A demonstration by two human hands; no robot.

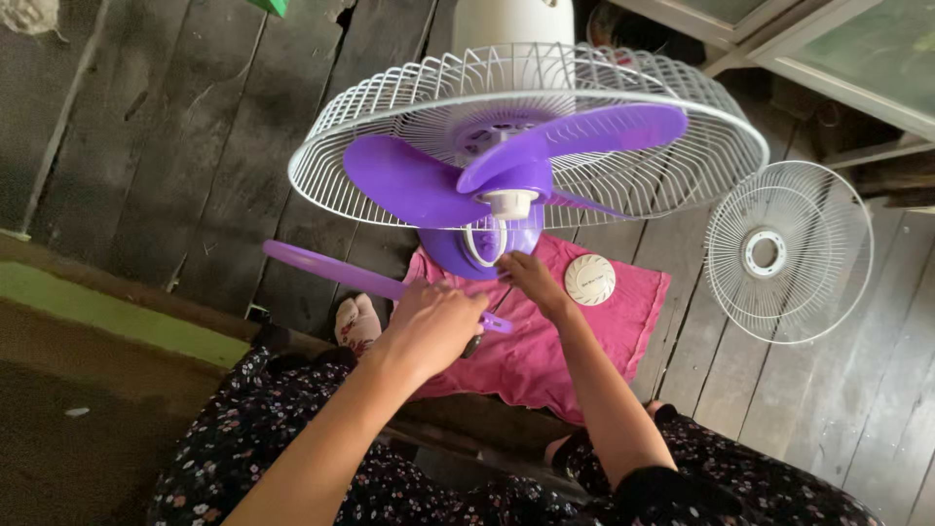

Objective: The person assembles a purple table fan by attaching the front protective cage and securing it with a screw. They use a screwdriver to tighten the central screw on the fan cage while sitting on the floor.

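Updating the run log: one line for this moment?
left hand: holds dark tool | right hand: fingertips at purple fan blade hub | front grille: on floor

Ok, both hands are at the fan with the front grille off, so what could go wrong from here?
1. The blades are bare, and the right hand sits just under the hub; a spin could strike fingers.
2. The left hand seems to grip a dark tool against the purple ring; a slip might crack it.
3. The round cap lies loose on the pink cloth and could roll away.
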